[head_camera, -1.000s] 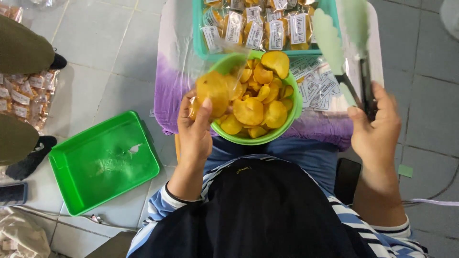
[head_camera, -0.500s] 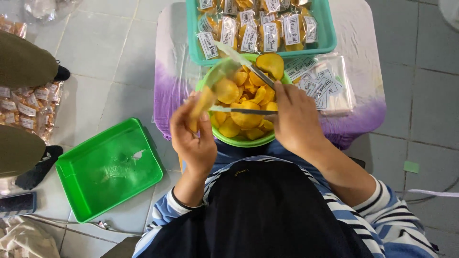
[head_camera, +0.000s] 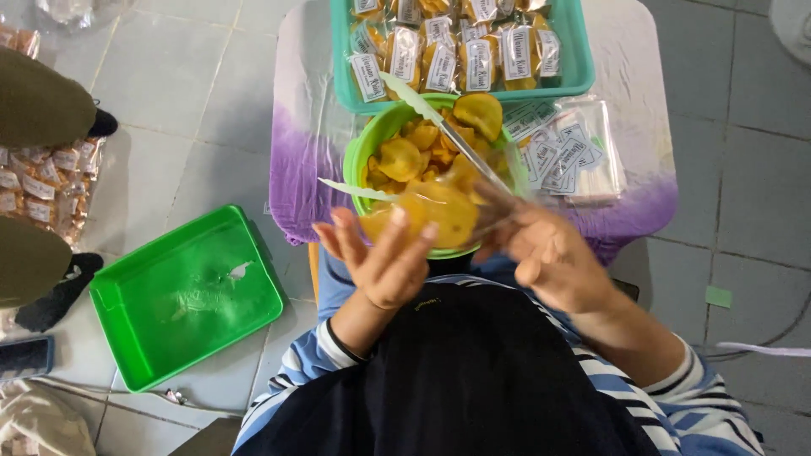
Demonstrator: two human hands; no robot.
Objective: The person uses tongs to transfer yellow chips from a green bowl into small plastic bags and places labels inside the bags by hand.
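A green bowl full of yellow chips stands on the small table in front of me. My left hand is at the bowl's near rim, fingers spread under a clear plastic bag that holds several yellow chips. Beside it my right hand, blurred, grips pale green tongs. The tongs are spread wide, one arm reaching over the bowl and the other lying across the bag's mouth.
Behind the bowl is a teal tray of packed chip bags, with a clear packet of paper labels to its right. The table has a purple-edged cloth. A green tray, chip packets and another person's legs are on the floor at left.
My right hand brought the tongs from the right of the bowl in over the chips, then back toward the bag. The left hand kept the bag at the bowl's near rim.
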